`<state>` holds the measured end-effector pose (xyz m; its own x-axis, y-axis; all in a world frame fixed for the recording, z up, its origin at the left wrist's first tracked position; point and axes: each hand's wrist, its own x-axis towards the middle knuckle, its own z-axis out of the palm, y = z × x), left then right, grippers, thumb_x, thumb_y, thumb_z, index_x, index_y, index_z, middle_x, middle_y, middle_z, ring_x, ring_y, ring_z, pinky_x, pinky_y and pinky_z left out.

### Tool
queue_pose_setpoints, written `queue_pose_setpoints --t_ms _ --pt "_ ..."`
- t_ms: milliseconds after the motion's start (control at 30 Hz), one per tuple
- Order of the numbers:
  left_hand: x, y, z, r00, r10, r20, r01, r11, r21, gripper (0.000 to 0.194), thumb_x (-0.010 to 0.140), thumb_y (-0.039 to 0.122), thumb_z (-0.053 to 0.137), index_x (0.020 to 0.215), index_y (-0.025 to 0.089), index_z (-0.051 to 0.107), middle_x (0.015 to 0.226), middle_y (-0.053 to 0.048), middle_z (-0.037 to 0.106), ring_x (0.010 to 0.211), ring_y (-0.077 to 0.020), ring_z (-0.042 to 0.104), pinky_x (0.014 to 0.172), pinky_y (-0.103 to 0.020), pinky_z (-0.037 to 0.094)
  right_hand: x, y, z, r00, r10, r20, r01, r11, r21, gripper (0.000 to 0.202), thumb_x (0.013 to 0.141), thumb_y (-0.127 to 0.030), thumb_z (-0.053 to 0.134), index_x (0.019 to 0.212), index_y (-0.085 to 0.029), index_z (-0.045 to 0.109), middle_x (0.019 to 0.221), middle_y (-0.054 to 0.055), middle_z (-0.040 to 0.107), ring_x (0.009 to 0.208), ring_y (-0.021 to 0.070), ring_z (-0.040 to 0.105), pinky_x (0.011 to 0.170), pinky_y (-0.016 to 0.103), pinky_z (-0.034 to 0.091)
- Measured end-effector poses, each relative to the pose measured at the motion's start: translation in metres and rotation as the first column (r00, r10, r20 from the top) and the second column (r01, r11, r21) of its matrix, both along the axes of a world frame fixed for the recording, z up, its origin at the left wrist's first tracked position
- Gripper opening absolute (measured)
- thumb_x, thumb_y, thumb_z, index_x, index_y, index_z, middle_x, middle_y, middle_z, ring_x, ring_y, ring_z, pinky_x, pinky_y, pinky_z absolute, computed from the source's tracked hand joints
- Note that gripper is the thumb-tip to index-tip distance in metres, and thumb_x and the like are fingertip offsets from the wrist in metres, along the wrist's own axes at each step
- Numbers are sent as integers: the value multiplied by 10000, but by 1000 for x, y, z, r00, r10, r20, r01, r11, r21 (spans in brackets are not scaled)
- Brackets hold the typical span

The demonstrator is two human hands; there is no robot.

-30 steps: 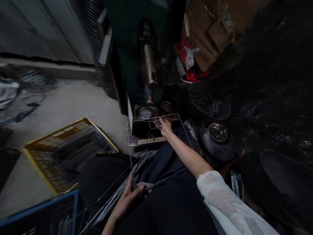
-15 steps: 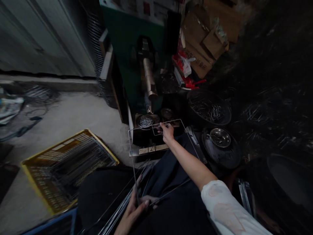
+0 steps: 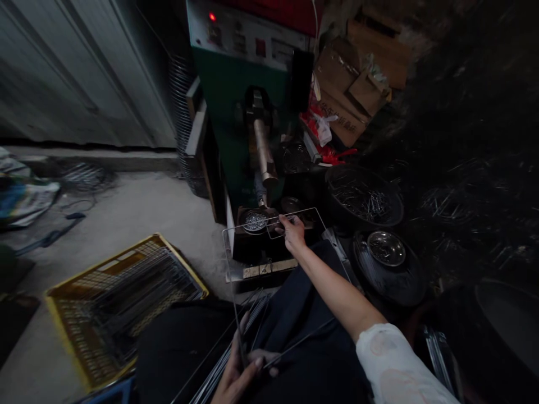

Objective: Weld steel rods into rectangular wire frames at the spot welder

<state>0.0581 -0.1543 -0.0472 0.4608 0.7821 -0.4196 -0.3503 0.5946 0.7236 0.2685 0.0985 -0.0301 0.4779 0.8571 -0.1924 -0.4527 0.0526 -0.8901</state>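
Observation:
My right hand (image 3: 291, 231) pinches the far side of a thin rectangular wire frame (image 3: 229, 229), at a smaller bent wire loop (image 3: 273, 237) there. The near end of the frame is in my left hand (image 3: 241, 367), low over my lap, thumb and fingers closed around it. A bundle of straight metal wires (image 3: 209, 382) lies on my lap beneath the left hand. Just beyond the right hand, a round dish of small shiny metal bits (image 3: 254, 221) sits below the copper-coloured electrode arm (image 3: 264, 154) of a green machine (image 3: 227, 106).
At left, a yellow plastic crate (image 3: 126, 255) holds wire pieces. To the right stand a dark basin (image 3: 398, 210) of metal pieces and a small metal bowl (image 3: 386, 248). Cardboard boxes (image 3: 343, 115) and a red bag (image 3: 311, 120) are behind. A red lamp (image 3: 212, 17) glows on the machine.
The view has tilted up, so the surroundings sit lower and a little to the right, and the machine's lamp has come into view. Both hands keep their hold on the wire frame.

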Motion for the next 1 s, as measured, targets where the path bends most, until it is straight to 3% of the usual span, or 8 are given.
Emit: queue_pose_setpoints --t_ms 267,600,667,833,1000 --pt "1 4 3 1000 7 -18 -7 1000 29 1004 847 459 676 1539 321 -37 1027 -111 733 865 -278 698 869 -411 494 -2 4 11 1000 16 -15 -15 1000 20 384 623 -344 837 763 -193 513 661 -70 611 522 105 626 490 229 564" --pt "1 14 11 998 -62 -21 64 996 66 986 870 465 638 1529 308 -78 897 -56 737 751 -237 673 880 -384 457 1 7 21 1000 23 -1 -23 997 71 381 594 -352 837 784 -189 550 684 -66 631 597 111 636 539 237 575" --pt "1 16 10 996 -82 -26 84 994 67 979 871 473 633 1526 328 -81 903 -50 735 759 -239 670 854 -377 458 3 7 23 1000 23 16 -24 997 74 370 600 -356 830 774 -188 550 691 -64 626 620 114 637 553 240 576" --pt "3 18 5 995 -85 -43 91 985 146 927 895 470 600 1539 304 -47 819 -27 724 793 -235 671 984 -397 386 6 9 24 999 17 46 -21 996 82 342 631 -347 810 775 -192 542 702 -67 609 618 111 629 573 251 576" --pt "6 20 1 998 -59 -1 58 993 100 986 857 486 652 1546 300 -29 915 -76 735 837 -261 688 946 -421 447 8 13 22 999 21 27 -25 991 129 344 619 -333 818 774 -187 548 716 -61 616 623 104 624 579 240 577"
